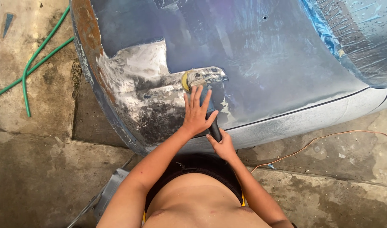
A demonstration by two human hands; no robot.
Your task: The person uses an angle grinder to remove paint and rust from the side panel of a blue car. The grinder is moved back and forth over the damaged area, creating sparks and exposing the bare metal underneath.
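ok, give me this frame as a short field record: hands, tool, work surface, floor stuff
left hand: flat on top of the angle grinder
right hand: wrapped around the grinder's rear handle
tool: yellow disc against the car body panel
panel: blue paint, bare grey sanded patch at left, rusty edge
floor: concrete, green hose at left, orange cable at right

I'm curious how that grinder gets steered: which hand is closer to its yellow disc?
Left. The left hand lies flat on the grinder's body, fingers just below the yellow disc. The right hand grips the dark handle's far end, nearer the person's body.
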